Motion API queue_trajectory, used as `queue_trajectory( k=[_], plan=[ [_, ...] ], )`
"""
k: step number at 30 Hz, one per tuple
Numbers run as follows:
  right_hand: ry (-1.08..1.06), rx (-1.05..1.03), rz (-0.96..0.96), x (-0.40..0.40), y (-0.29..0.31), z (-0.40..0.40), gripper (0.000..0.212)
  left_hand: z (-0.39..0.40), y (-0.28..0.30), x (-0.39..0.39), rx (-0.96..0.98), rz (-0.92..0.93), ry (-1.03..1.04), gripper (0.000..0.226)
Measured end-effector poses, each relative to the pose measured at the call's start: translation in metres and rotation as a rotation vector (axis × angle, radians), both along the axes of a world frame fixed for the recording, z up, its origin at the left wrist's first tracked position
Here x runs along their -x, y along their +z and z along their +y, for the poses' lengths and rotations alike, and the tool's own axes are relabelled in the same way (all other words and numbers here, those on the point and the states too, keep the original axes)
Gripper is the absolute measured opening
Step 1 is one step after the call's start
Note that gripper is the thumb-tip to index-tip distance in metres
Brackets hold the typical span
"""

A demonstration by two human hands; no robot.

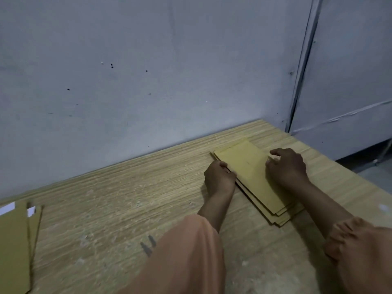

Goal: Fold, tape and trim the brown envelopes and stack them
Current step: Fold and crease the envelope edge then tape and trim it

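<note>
A stack of several brown envelopes (pixel 252 172) lies on the wooden table (pixel 127 198), at the back right near the wall. My left hand (pixel 219 177) grips the stack's left long edge, fingers curled round it. My right hand (pixel 286 165) rests on the right side of the top envelope with fingers bent over the right edge. At the near end the stack's corners are fanned and uneven. More brown envelopes (pixel 14 247) with white strips at the top lie at the table's far left, partly cut off by the frame.
A grey wall (pixel 148 71) runs along the table's back edge. A second grey panel (pixel 350 81) stands at the right beyond the table's right edge. Two small dark marks (pixel 148 245) show on the tabletop near my left sleeve.
</note>
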State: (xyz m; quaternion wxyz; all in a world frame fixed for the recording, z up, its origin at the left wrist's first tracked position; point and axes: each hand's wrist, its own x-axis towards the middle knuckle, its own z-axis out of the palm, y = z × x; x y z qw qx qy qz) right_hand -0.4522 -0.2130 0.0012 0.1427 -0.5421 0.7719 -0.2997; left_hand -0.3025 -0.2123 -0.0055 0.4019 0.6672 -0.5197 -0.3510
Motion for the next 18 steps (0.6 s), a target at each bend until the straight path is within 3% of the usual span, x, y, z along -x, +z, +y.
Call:
queue_trajectory(
  k=[3,11,18],
  plan=[
    [0.013,-0.027,-0.033,-0.001,-0.002,0.002,0.033,0.001,0.002,0.001,0.015,0.025,0.017,0.019],
    [0.038,0.004,0.136,-0.019,0.016,0.018,0.037,0.023,0.021,-0.022,0.091,-0.049,-0.086,0.019],
    [0.273,0.091,0.203,-0.101,0.022,0.063,0.032,0.077,0.042,-0.104,0.158,-0.059,-0.067,0.007]
  ],
)
